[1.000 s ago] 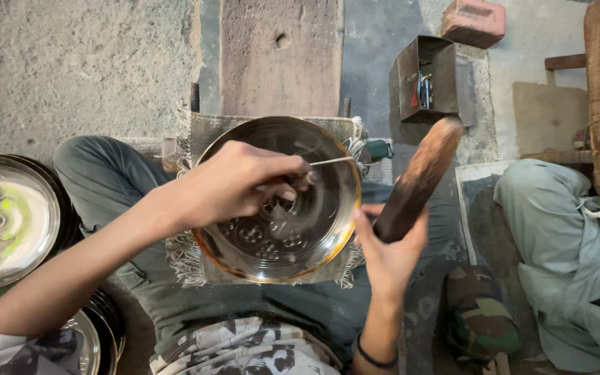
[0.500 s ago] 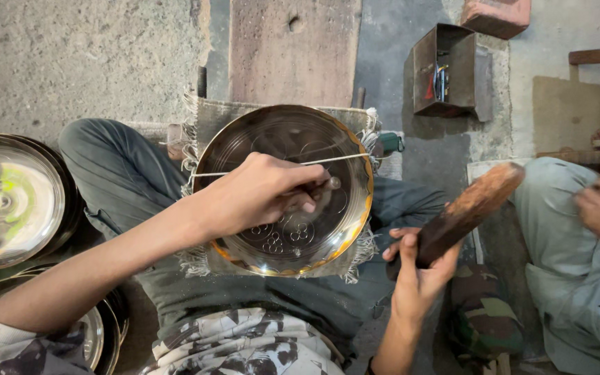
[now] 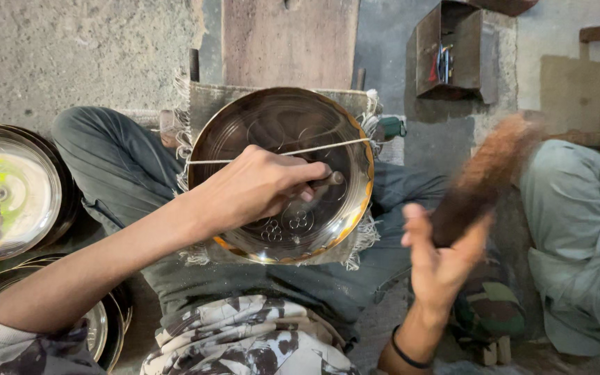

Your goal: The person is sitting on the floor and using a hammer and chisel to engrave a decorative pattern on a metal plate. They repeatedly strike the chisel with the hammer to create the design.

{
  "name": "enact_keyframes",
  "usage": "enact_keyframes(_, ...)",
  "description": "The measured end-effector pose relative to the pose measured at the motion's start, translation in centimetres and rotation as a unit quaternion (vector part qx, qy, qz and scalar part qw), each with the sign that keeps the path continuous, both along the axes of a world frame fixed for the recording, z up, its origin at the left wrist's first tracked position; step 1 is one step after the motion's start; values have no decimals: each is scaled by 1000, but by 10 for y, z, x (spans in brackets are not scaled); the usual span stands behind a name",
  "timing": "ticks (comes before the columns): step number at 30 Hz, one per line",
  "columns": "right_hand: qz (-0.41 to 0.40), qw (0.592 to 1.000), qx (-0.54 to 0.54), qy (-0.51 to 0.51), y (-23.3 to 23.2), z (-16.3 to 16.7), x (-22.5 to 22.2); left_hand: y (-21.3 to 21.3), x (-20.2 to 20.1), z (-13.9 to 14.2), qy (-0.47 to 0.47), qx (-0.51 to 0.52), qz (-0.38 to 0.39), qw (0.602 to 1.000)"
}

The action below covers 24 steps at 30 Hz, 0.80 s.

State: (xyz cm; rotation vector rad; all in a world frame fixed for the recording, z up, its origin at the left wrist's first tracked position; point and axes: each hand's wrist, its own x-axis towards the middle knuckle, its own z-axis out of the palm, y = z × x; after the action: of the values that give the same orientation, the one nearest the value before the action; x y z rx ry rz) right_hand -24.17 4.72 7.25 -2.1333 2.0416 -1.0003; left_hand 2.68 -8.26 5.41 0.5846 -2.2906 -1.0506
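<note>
On the lap cloth (image 3: 210, 104) lies 1 round, shiny metal plate (image 3: 282, 114), flower-engraved. Left hand (image 3: 258, 187) is fisted on a thin punch (image 3: 329, 179) touching it. Right hand (image 3: 439, 267) grips 1 blurred wooden mallet (image 3: 484, 177). 3 plates (image 3: 8, 191) stack left.

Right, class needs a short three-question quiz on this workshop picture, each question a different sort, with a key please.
1. True or false: the left hand rests inside the round metal plate.
2. What does the right hand hold? A) a brown wooden mallet B) a paintbrush C) a cup
3. Fill in: a thin white ____ crosses the plate.

Key: 1 true; 2 A; 3 string. The left fingers grip a small metal tool against the plate.
</note>
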Motion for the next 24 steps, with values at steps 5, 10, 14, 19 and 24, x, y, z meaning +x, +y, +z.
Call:
enact_keyframes(5, -39, 994, 93, -48, 4, 8, 8, -4, -3, 1, -38, 28, -35, 998)
enact_keyframes(10, 72, 987, 95, 105, 19, 3, 10, -8, -5, 0, -96, 20, -48, 994)
enact_keyframes(14, -96, 960, 17, -263, 37, -20, 24, -8, -7, -2, -76, 2, -78, 994)
enact_keyframes(19, -9, 992, 60, 112, 51, -39, 24, -13, -13, -3, -53, -53, -135, 988)
enact_keyframes(24, -146, 969, 13, -199, 56, -43, 22, -20, -19, 3, -80, -50, -174, 980)
